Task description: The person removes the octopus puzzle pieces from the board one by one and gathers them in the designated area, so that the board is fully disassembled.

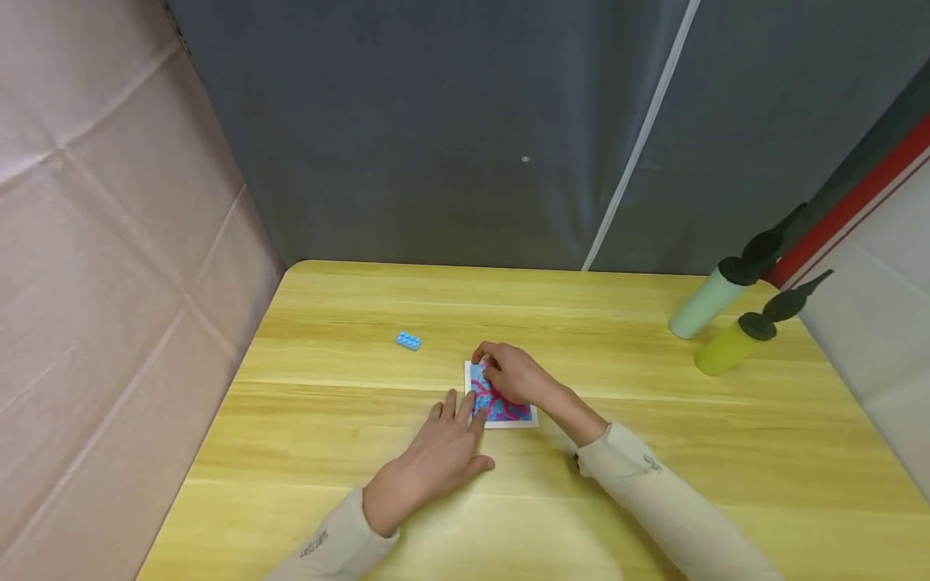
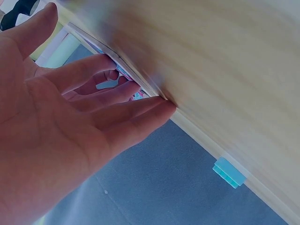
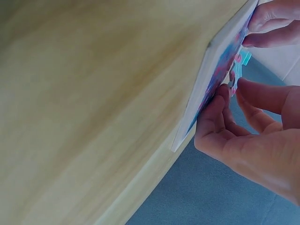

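A small jigsaw puzzle with a white border and a blue, purple and pink picture lies flat on the wooden table. My right hand is over its upper part. In the right wrist view, its thumb and finger pinch a pink and light-blue puzzle piece, tilted up from the puzzle, while its other fingers rest on the picture. My left hand lies palm down with fingers extended, the fingertips resting on the puzzle's left edge. Most of the held piece is hidden by the hand in the head view.
A blue toy brick lies beyond the puzzle to the left. At the table's right back stand a mint-green hand pump and a yellow-green one, both with black tops. A grey partition rises behind the table.
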Demonstrator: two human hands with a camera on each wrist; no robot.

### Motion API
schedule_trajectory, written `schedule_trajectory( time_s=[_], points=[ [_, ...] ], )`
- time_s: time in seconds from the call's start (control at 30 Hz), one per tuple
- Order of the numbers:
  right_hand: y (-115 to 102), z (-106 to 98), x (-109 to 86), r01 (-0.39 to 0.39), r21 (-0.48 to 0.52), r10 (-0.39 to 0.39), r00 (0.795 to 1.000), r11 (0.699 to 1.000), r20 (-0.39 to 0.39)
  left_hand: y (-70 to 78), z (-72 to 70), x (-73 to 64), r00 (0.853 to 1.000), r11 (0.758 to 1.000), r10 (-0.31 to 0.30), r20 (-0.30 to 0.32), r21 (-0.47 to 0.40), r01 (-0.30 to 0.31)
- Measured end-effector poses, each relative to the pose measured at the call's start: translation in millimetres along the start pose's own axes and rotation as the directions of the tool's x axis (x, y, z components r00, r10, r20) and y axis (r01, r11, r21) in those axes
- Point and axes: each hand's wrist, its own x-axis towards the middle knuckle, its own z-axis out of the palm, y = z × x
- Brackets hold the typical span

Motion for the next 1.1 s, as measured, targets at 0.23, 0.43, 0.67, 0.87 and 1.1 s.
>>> schedule_trajectory(
  time_s=[0.23,0.43,0.67,0.87,1.1],
  points=[
    [0.4,0.0,-1.2,-0.016,0.014,0.016,1.0,1.0,0.011,0.4,0.1,0.1,1.0,1.0,0.005,0.0,0.01,-0.005],
    [-0.3,0.3,-2.3,-0.025,0.024,0.025,1.0,0.999,0.005,0.7,-1.1,0.2,1.0,1.0,0.005,0.005,0.016,-0.005],
    [-0.9,1.4,-3.6,-0.025,0.042,0.026,1.0,0.999,-0.009,0.4,-0.6,-0.2,1.0,1.0,0.001,0.0,0.012,-0.001],
    [1.1,0.9,-4.2,-0.031,0.067,0.032,0.999,0.997,-0.012,0.3,-0.3,-0.5,1.0,1.0,0.006,-0.01,0.016,-0.005],
    [5.0,-1.8,-7.5,-0.038,0.072,0.039,0.999,0.997,-0.023,1.4,-0.1,-0.6,1.0,1.0,0.004,-0.021,-0.002,-0.004]
  ],
)
